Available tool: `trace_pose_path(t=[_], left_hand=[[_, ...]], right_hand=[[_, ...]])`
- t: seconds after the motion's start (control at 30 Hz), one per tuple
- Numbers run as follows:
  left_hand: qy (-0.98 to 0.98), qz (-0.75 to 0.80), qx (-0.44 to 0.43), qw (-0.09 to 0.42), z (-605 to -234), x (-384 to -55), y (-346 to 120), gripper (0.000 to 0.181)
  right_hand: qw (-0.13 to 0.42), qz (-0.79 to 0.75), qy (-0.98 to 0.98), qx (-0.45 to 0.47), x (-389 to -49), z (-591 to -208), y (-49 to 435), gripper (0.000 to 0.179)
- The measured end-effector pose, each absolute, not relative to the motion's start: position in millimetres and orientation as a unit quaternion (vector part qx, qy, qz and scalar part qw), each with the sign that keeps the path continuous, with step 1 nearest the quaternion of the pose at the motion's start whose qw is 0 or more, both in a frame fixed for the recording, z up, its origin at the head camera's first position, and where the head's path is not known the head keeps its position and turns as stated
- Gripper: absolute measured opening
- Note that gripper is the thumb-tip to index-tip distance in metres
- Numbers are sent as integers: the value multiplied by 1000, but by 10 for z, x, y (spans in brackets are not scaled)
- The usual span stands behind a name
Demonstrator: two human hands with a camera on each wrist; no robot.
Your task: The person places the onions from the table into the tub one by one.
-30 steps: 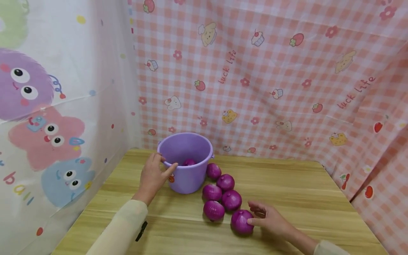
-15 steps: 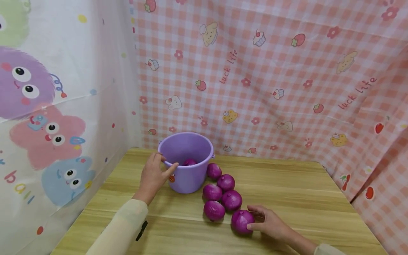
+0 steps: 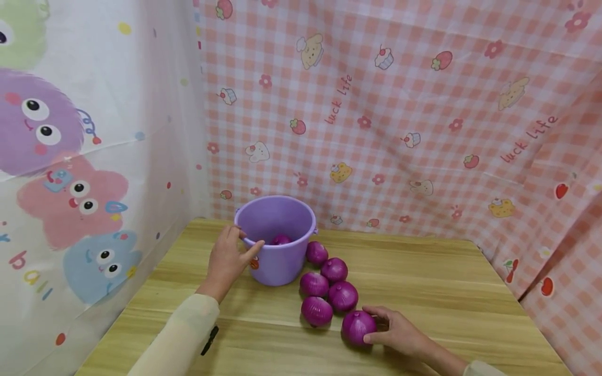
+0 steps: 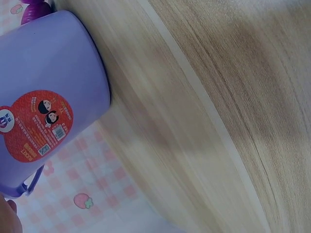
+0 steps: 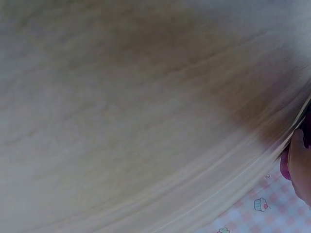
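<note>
Left hand (image 3: 228, 262) pinches bucket (image 3: 281, 265) by near-left rim; right hand (image 3: 400, 332) pinches nearest onion (image 3: 357, 328), right of five other onions (image 3: 343, 296).

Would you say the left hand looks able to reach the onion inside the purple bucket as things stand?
Probably yes: the purple bucket is uncovered above the onion inside, and the left hand holds the rim, though it would likely have to let go first.

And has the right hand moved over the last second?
Yes. Judged against the purple bucket in the head view, the right hand has shifted slightly leftward and toward the person, closer around the front onion.
</note>
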State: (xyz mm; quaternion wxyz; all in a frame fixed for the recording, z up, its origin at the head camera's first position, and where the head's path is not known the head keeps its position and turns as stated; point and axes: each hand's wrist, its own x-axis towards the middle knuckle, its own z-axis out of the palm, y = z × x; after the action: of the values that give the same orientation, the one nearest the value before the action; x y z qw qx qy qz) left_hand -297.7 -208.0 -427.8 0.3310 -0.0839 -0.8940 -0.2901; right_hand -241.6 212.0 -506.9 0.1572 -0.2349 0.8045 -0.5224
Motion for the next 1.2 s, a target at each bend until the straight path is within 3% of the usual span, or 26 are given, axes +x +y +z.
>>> trace_pose_path(t=[0.3, 1.2], left_hand=[[-885, -287, -94, 354, -4286, -2980, -2071, 46], [-888, -299, -89, 337, -4279, -2974, -2080, 47]], right_hand=[[162, -537, 795, -231, -2400, -5051, 2123, 66], [68, -576, 795, -175, -2502, -4757, 2058, 70]])
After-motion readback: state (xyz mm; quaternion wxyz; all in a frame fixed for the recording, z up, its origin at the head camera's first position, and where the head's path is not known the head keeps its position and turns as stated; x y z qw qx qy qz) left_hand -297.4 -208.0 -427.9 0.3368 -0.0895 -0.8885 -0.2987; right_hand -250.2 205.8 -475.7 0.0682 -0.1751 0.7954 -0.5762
